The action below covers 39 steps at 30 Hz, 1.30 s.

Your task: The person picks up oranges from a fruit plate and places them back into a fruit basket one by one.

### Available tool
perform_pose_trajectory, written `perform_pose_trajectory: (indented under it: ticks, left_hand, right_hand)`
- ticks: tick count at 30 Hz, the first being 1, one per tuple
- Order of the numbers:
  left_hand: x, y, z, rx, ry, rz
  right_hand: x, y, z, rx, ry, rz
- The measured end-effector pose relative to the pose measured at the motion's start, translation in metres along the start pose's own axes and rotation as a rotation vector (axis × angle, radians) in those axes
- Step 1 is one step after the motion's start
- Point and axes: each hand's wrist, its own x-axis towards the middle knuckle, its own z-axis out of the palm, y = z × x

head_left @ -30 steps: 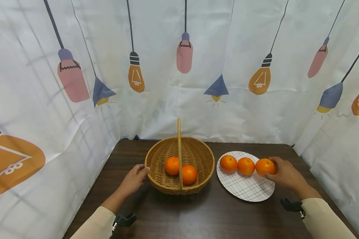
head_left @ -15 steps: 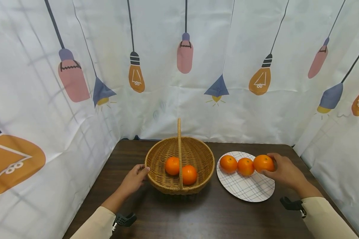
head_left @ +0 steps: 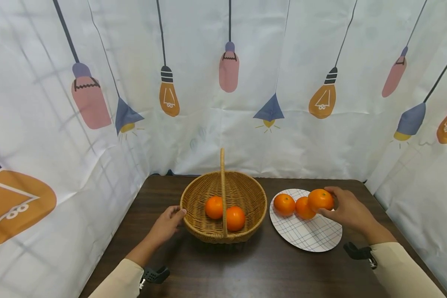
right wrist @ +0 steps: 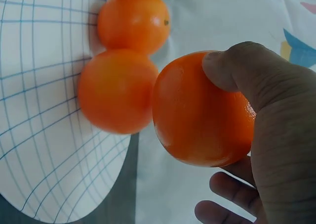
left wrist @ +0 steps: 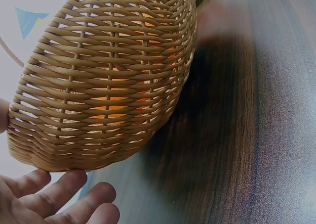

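Note:
A wicker basket [head_left: 193, 225] with a tall arched handle stands mid-table, and two oranges [head_left: 236, 219] lie inside it. My left hand [head_left: 167, 225] pinches the basket's left rim; in the left wrist view the fingers [left wrist: 69, 184] sit against the outer weave. Over at the right, my right hand [head_left: 352, 213] grips an orange [head_left: 321, 200] between thumb and fingers, raised above the plate. Two more oranges [right wrist: 116, 90] rest side by side on the white checked plate [head_left: 313, 240], partly behind the held one in the head view.
The dark wooden table [head_left: 260, 269] carries the basket and plate. A white curtain [head_left: 216, 136] printed with lamps and bulbs hangs behind the table and along both sides. Dark wrist straps [head_left: 154, 275] sit near both sleeves.
My right hand has lifted the orange off the plate and carried it up and to the left. My left hand stays at the basket's rim.

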Motion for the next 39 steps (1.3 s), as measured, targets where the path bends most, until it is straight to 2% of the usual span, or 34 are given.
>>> perform_pose_trajectory:
  ticks: [14, 39]
  left_hand:
    - [-0.001, 0.001, 0.0, 0.01, -0.007, 0.02]
    - [-0.002, 0.0, 0.0, 0.003, -0.01, 0.019]
  right_hand:
    - [0.01, -0.017, 0.004, 0.003, -0.013, -0.016]
    - [0.025, -0.049, 0.007, 0.052, -0.007, -0.097]
